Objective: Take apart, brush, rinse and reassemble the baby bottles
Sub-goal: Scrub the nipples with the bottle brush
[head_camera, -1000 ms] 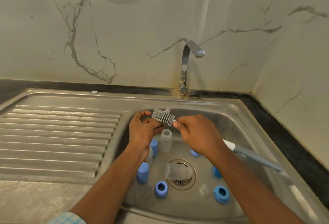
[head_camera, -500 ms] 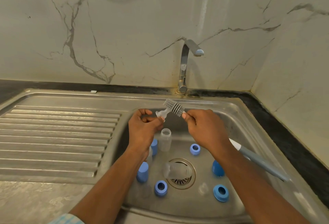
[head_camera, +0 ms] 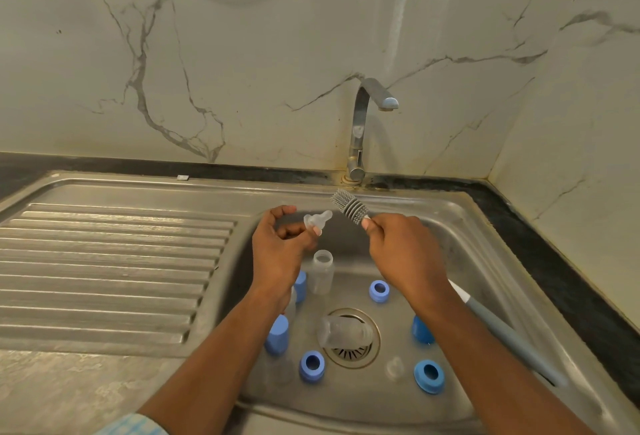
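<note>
We pinch the small clear rubber teat by its wide base w/ our left hand, over the steel sink, 12 o'clock of the round drain. Our right hand wraps its fingers round the grey bristly brush. The teat's prob. light, squishy & slippy: grip the rim.

Steel sink, tap, marble wall

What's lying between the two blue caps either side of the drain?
A clear bottle, on its side over the drain, as the head view shows.
</note>
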The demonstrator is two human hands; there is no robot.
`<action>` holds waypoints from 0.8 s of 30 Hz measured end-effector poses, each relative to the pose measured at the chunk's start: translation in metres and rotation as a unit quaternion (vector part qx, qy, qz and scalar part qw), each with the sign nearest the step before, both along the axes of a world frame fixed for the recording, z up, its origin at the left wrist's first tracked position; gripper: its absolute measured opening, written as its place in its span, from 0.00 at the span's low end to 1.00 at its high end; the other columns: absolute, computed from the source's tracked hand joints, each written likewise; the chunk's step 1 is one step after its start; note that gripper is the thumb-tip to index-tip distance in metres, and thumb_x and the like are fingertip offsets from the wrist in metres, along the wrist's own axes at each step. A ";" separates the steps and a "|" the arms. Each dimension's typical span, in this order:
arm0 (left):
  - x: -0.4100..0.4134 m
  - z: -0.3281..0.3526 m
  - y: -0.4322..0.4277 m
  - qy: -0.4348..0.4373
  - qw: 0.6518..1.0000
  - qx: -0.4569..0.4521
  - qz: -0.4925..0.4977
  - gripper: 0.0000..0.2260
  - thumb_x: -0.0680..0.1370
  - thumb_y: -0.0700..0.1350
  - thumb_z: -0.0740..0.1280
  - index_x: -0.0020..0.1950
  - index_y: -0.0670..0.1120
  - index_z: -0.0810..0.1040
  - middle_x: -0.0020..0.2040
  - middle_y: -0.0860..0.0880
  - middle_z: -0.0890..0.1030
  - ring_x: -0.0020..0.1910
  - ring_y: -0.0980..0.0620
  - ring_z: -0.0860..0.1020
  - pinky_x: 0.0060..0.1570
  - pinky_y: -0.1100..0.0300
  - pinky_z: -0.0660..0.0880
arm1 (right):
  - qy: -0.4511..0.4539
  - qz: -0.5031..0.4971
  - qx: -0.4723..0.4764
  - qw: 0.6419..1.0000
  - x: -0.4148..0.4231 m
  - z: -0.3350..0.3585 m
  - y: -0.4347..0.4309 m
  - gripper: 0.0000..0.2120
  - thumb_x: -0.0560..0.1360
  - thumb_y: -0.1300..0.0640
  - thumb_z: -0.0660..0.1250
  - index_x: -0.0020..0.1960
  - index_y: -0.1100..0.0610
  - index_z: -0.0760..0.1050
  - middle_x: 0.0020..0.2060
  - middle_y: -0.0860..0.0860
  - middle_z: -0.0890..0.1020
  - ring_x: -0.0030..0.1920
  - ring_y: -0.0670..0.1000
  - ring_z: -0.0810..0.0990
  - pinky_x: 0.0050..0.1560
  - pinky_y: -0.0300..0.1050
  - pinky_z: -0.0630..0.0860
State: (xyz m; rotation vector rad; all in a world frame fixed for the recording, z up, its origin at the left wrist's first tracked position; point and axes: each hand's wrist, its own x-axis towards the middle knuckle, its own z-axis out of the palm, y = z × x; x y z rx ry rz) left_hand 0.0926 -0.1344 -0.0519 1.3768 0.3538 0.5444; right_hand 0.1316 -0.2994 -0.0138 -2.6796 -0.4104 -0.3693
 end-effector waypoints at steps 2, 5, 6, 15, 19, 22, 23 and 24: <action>0.001 -0.001 0.000 0.006 1.000 -0.023 -0.013 0.20 0.73 0.36 0.75 0.62 0.49 0.76 0.43 0.47 0.86 0.45 0.50 0.85 0.49 0.55 0.81 | 0.001 0.012 -0.010 1.000 -0.001 0.000 0.001 0.19 0.82 0.46 0.56 0.34 0.50 0.66 0.29 0.47 0.71 0.34 0.53 0.73 0.36 0.45 0.66; 0.001 -0.001 0.000 0.009 0.998 -0.045 -0.048 0.16 0.74 0.35 0.73 0.60 0.46 0.81 0.47 0.47 0.86 0.48 0.49 0.85 0.47 0.57 0.81 | 0.015 0.036 -0.018 0.999 -0.002 -0.003 0.004 0.18 0.82 0.46 0.56 0.35 0.50 0.66 0.28 0.46 0.70 0.32 0.52 0.73 0.34 0.45 0.65; 0.001 0.000 0.000 0.009 0.997 -0.052 -0.061 0.13 0.75 0.35 0.73 0.58 0.45 0.82 0.48 0.46 0.86 0.49 0.48 0.85 0.46 0.58 0.81 | 0.015 0.037 -0.017 0.999 -0.002 -0.004 0.004 0.18 0.83 0.46 0.56 0.36 0.50 0.67 0.28 0.46 0.70 0.33 0.52 0.73 0.34 0.45 0.66; -0.002 0.007 0.002 0.073 0.964 -0.221 -0.130 0.15 0.77 0.43 0.71 0.62 0.39 0.79 0.40 0.46 0.86 0.36 0.54 0.83 0.37 0.61 0.82 | 0.012 0.049 -0.021 0.998 -0.002 -0.002 0.003 0.17 0.83 0.45 0.55 0.37 0.48 0.67 0.27 0.46 0.69 0.30 0.47 0.70 0.31 0.44 0.62; -0.004 0.010 0.004 0.060 0.937 -0.303 -0.162 0.28 0.70 0.42 0.74 0.69 0.40 0.74 0.42 0.44 0.85 0.36 0.53 0.83 0.37 0.60 0.82 | 0.009 0.056 -0.014 0.998 -0.004 0.001 0.004 0.21 0.83 0.46 0.56 0.32 0.47 0.60 0.27 0.45 0.68 0.28 0.45 0.67 0.29 0.41 0.60; -0.005 0.011 0.003 0.050 0.930 -0.317 -0.179 0.33 0.67 0.42 0.74 0.71 0.39 0.73 0.43 0.43 0.84 0.37 0.52 0.83 0.38 0.61 0.82 | 0.005 0.059 -0.002 0.998 -0.004 0.001 0.004 0.20 0.83 0.46 0.56 0.33 0.46 0.60 0.27 0.45 0.68 0.29 0.45 0.67 0.30 0.42 0.62; -0.005 0.011 0.003 0.047 0.929 -0.319 -0.184 0.32 0.67 0.41 0.74 0.71 0.39 0.73 0.44 0.43 0.85 0.38 0.52 0.83 0.40 0.61 0.83 | 0.002 0.061 0.002 0.998 -0.003 0.000 0.004 0.19 0.83 0.46 0.56 0.34 0.46 0.62 0.27 0.45 0.68 0.29 0.46 0.68 0.31 0.43 0.63; -0.006 0.011 0.002 0.048 0.928 -0.318 -0.189 0.32 0.67 0.41 0.74 0.71 0.39 0.73 0.45 0.43 0.85 0.38 0.51 0.83 0.41 0.60 0.83 | -0.001 0.062 0.004 0.998 -0.003 -0.001 0.004 0.17 0.83 0.46 0.56 0.35 0.47 0.64 0.27 0.45 0.69 0.29 0.46 0.68 0.31 0.43 0.64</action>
